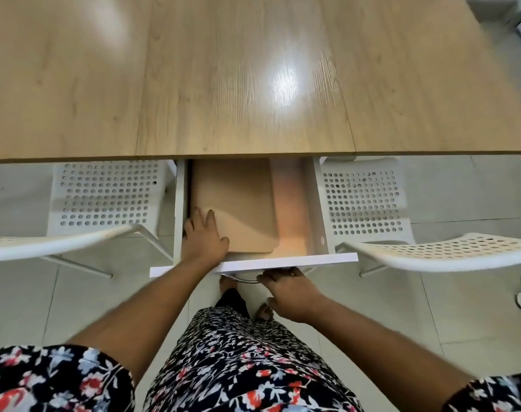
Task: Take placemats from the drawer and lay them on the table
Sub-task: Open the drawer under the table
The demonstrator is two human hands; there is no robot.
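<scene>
Pale floor tiles (461, 307) run under a long wooden table (253, 69), its top bare of any mats and catching a bright patch of reflected light. Beneath its near edge a white drawer (318, 203) stands pulled out toward the person, with a white perforated chair (104, 197) tucked on one side and another chair (363, 197) on the other.

Inside the drawer lie the tan placemats (241, 203), flat and pushed toward the left wall, leaving a bare strip of the drawer floor on the right. How many are stacked there cannot be told from above.

The left hand (204, 236) reaches in over the drawer front and rests on the near left corner of the placemats, fingers spread and fairly straight, the thumb angled out over the near edge. It seems to be feeling for an edge to lift rather than gripping yet.

The right hand (286, 289) is below the drawer front, fingers curled around the metal handle (244, 280), most likely to keep the drawer steady and open while the other hand works.

Judging by this, the task is at its start: the mats are not yet lifted. Sliding fingers under the corner looks like the next need.
</scene>
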